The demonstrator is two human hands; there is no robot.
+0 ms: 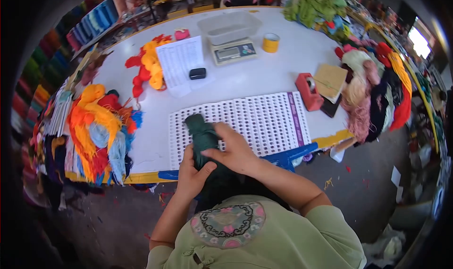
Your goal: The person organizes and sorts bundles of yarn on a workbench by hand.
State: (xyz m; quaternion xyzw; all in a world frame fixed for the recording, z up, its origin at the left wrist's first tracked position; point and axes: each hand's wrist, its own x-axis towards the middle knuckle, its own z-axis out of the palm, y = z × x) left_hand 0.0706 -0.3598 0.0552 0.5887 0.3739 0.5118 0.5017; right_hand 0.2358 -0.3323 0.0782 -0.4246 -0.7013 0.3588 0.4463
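Observation:
A dark green skein of yarn [204, 139], folded into a bundle, is between my two hands above the near edge of the table. My left hand [192, 175] is closed around its lower left side, thumb toward me. From the right, my right hand [232, 151] grips the bundle, its thumb lying across the front. The skein's upper end sticks out beyond my fingers, over a white sheet with rows of dark dots or holes [255, 122] and a purple strip at its right end. My palms and parts of the fingers are hidden.
Colored yarn piles lie at left [96, 122] and right [373, 85]. Farther back stand a digital scale [232, 52] under a plastic tub [229, 25], a yellow tin [271, 43], a printed paper [181, 61] and a red tape dispenser [309, 93]. A person sits beyond the table.

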